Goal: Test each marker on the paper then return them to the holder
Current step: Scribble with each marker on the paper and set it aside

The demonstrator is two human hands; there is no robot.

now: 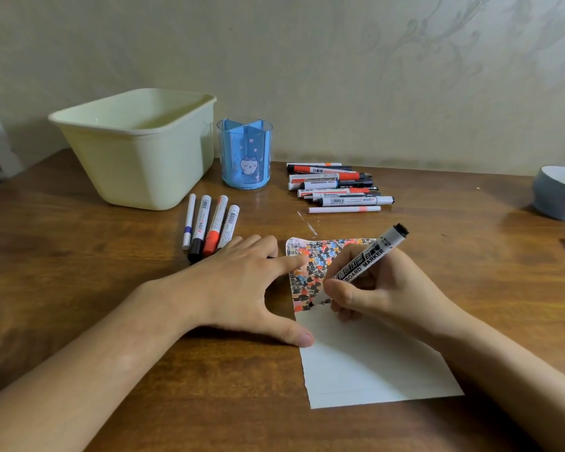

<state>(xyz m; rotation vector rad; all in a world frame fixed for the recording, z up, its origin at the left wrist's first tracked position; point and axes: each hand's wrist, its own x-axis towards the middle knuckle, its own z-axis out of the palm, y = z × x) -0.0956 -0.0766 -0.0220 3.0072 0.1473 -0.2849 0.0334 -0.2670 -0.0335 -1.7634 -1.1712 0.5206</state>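
Gripping white black-tipped marker [366, 262], tip on paper [372, 363]

Brown wooden table [79, 272], set against a wall. Laid directly on it: a cream tub [137, 148] at rear left; just right of it, a blue divided holder [246, 154], upright; four markers [209, 225] side by side in front of the tub; a heap of markers [336, 187] right of the holder; a sheet of paper [366, 360] at front centre, its far part covered with scribbles; a grey-blue bowl [558, 197] at the right edge.
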